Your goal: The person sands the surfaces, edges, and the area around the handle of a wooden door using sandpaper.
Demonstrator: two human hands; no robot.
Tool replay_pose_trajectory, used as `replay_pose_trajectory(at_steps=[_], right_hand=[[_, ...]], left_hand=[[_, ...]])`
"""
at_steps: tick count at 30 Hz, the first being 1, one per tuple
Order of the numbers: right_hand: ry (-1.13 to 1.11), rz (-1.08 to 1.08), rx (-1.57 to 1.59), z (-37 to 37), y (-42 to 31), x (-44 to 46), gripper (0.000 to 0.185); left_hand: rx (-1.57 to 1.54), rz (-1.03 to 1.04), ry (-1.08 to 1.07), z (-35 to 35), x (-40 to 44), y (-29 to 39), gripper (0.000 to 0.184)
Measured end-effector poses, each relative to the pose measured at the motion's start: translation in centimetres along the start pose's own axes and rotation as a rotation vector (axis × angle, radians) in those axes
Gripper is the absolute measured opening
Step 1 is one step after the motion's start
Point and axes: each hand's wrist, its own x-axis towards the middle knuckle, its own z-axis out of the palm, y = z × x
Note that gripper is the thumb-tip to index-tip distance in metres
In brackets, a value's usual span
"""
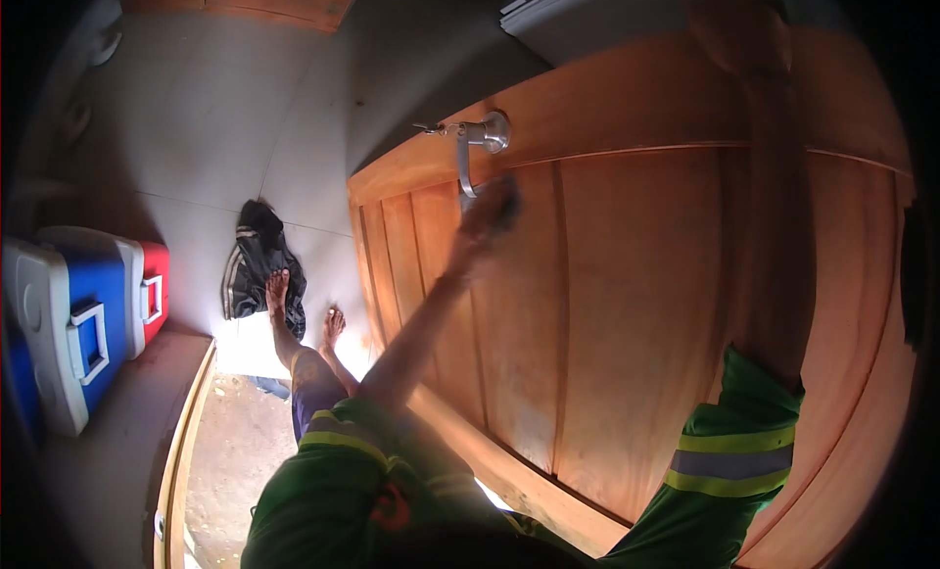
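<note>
Left hand [474, 238]: blurred beside lever handle [465, 163]; dark item [507, 199] apparently held, finger spread cannot be told.
Right hand [742, 42]: shadowed; opening and hold cannot be told.
Door [636, 275]: beneath both arms; surface work judged in hand (handle clearance called for).

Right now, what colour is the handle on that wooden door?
The handle is silvery grey; it shows best in the head view, the only one here.
</note>
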Motion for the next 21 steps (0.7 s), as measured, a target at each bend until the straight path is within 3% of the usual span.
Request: replay_pose_trajectory(at_steps=[4,5,7,8,11,14,17,20,21], right_hand=[[-0.008,-0.018,-0.048,1.0,0.5,0.5,0.022],[-0.029,-0.019,-0.047,2.2,1.2,1.4,0.023],[0.149,-0.077,-0.073,3.1,1.5,1.2,0.023],[0.235,-0.117,-0.079,3.4,1.3,0.8,0.024],[0.034,-0.016,0.031,3.3,1.0,1.4,0.023],[-0.004,-0.001,0.103,3.3,1.0,1.7,0.022],[-0.007,-0.075,-0.038,3.0,1.0,1.1,0.021],[0.016,-0.086,-0.028,2.3,1.0,0.8,0.02],[0.004,-0.078,-0.005,2.6,1.1,0.8,0.02]], left_hand=[[0.218,0.128,-0.005,1.3,4.5,8.2,0.069],[0.152,0.123,0.005,1.3,3.9,5.8,0.069],[0.02,0.105,0.008,-0.2,1.3,-1.4,0.069],[0.122,0.059,-0.008,-1.6,1.0,-1.7,0.07],[0.077,0.028,0.041,-1.5,0.8,-1.4,0.068],[0.056,0.052,0.037,1.7,2.1,5.4,0.068],[0.159,0.219,0.09,2.8,5.3,9.2,0.069],[0.024,0.052,0.138,0.5,0.8,-0.5,0.067],[-0.045,-0.154,0.068,-2.5,-1.4,-3.4,0.053]])
